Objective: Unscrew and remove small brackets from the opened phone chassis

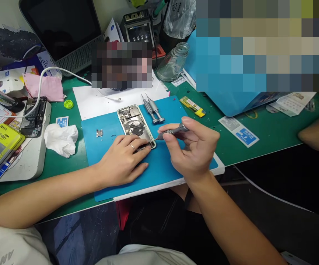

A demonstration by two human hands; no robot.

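An opened smartphone (137, 124) lies on a blue mat (159, 170), its inner parts showing. My left hand (125, 156) rests over the phone's near end with fingers stretched out, steadying it against the mat; a ring is on one finger. A grey precision screwdriver (174, 130) is pinched in my right hand (195, 149), tilted, its tip at the phone's lower right corner. Whether the tip touches a screw is too small to tell. Beyond the phone lie two more grey screwdrivers (153, 109). Left of it is a small metal part (99, 133) with tiny bits around it.
Crumpled tissue (61, 140), a green cap (68, 104) and a white box (42, 154) sit on the left. A white cable (42, 79) arches there. Behind stand a monitor (62, 25) and a glass jar (173, 62). Another person's arm (318, 132) is at right.
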